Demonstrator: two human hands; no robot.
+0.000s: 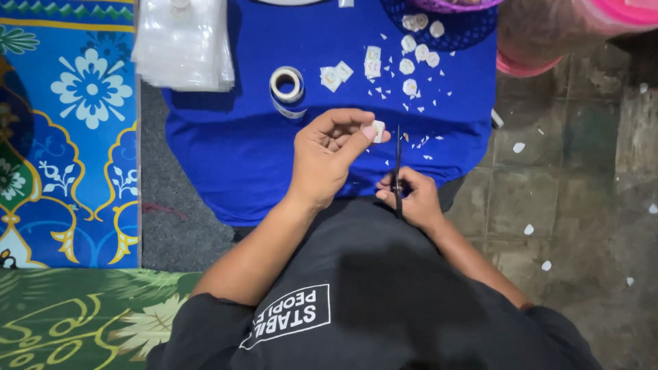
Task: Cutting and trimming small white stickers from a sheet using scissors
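My left hand pinches a small white paper label between thumb and forefinger, over a blue cloth. My right hand grips black scissors whose blades point away from me, just right of the label. Several cut white labels and tiny paper trimmings lie scattered on the cloth beyond my hands. A roll of label tape stands to the upper left of my left hand.
A stack of clear plastic bags lies at the cloth's far left corner. A patterned blue mat is on the left, a green mat below it. Pink plastic containers stand at the far right on a tiled floor with paper scraps.
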